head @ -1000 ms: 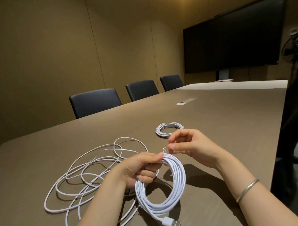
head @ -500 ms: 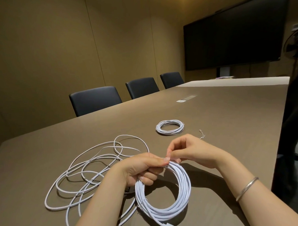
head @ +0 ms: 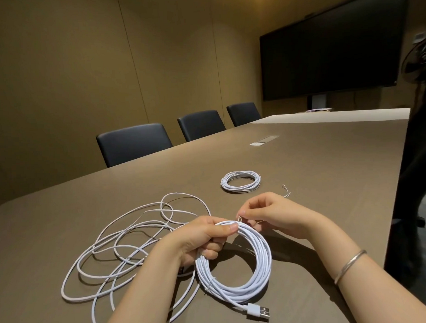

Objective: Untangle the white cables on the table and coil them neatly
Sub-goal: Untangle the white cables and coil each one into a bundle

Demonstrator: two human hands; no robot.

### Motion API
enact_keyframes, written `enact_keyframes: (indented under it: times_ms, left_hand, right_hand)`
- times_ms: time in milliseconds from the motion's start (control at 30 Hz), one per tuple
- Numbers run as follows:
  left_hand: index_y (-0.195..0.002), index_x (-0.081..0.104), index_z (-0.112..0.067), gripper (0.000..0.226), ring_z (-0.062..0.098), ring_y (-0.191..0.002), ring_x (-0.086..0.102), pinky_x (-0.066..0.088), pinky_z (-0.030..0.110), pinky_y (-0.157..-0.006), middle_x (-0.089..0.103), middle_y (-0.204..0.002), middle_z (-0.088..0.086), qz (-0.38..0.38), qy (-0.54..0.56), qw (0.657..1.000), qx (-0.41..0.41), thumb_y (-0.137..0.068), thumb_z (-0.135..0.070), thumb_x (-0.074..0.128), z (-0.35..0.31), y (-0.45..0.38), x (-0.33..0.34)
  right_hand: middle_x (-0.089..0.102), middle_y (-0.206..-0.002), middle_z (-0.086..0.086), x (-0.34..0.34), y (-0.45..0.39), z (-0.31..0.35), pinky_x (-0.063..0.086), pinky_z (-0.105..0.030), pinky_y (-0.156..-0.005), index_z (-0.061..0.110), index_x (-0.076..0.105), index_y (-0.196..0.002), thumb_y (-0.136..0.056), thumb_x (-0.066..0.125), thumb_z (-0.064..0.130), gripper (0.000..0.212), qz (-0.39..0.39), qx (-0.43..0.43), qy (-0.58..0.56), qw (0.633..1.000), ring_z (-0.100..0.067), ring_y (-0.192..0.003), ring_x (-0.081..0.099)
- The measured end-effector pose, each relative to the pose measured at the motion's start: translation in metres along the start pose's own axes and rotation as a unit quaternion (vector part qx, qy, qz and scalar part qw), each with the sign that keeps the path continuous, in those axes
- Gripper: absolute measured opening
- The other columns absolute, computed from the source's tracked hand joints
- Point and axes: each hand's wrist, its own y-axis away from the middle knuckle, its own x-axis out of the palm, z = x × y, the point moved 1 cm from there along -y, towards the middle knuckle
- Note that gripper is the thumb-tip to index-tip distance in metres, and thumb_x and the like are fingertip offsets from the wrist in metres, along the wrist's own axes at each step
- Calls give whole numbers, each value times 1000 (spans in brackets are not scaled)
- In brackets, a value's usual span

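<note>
Round white cable coil (head: 235, 264), left hand (head: 202, 239)

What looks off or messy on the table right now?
The loose white cable left of the left hand sprawls in overlapping loops, still uncoiled. A stray twist tie lies beside the small coil. The right hand pinches a tie at the held coil.

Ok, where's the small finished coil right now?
In the head view, the small finished coil lies flat on the table, beyond the right hand, beside a loose twist tie.
</note>
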Motion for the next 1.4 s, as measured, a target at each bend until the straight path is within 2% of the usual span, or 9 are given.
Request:
enact_keyframes:
  times_ms: [200,333,467,600,800,900,1033,1267,1400]
  left_hand:
    - [-87,77,-14,13,2,-39,16,15,13,-35,17,-57,-5,-4,46,999,12,-82,-22,67,-1,0,0]
    - [-74,77,-16,18,0,-35,18,17,11,-31,21,-51,-7,4,89,996,7,-85,-21,63,-3,2,1]
    - [-70,75,-15,22,-1,-32,20,16,10,-29,24,-48,-8,20,135,991,4,-86,-20,61,-6,5,2]
    - [-75,75,-16,23,-2,-32,22,18,10,-30,27,-47,-9,56,135,989,6,-91,-19,60,-3,7,-1]
    - [-86,70,-11,8,-2,-34,24,21,10,-32,30,-48,-9,113,115,987,7,-85,-19,71,2,7,-5]
    - [-89,69,-9,29,-3,-33,26,23,9,-31,31,-48,-9,141,130,981,16,-72,-25,86,3,6,-7]
    - [-84,72,-12,26,-3,-32,27,20,10,-32,32,-47,-10,145,149,978,34,-69,-26,88,3,6,-9]
    - [-87,73,-12,18,-1,-34,20,16,12,-34,30,-48,-9,118,119,985,36,-75,-22,82,1,6,-11]
    - [-96,70,-9,13,0,-36,20,18,12,-34,25,-50,-8,71,39,996,27,-89,-20,67,-6,8,-6]
  right_hand:
    - [67,-78,-9,-7,1,0,49,-24,-66,-6,69,-97,-91,61,4,13,-21,-24,-10,999,-12,-60,55]
    - [69,-85,-11,-5,3,2,54,-25,-70,-2,68,-96,-91,64,10,14,-13,-81,22,996,-18,-73,62]
    - [69,-83,-8,-2,4,5,52,-23,-66,2,68,-95,-92,63,14,13,-16,-115,42,992,-16,-70,61]
    - [64,-84,-11,2,1,3,51,-26,-68,4,65,-94,-94,61,15,12,0,-110,34,993,-29,-76,53]
    - [63,-85,-10,9,2,3,48,-28,-72,2,65,-97,-92,61,13,13,43,-97,-6,994,-30,-81,50]
    - [64,-91,-13,11,3,5,49,-35,-78,9,69,-95,-91,62,14,9,42,-102,-21,994,-29,-83,55]
    - [68,-93,-12,13,3,7,53,-37,-84,6,71,-96,-90,64,9,9,15,-131,-13,991,-22,-84,64]
    - [67,-92,-26,8,3,8,52,-41,-86,-3,71,-98,-89,66,14,20,-2,-127,-3,992,-30,-84,59]
    - [65,-86,-16,8,3,7,52,-28,-73,-9,67,-99,-91,63,12,23,4,-91,0,996,-25,-79,57]
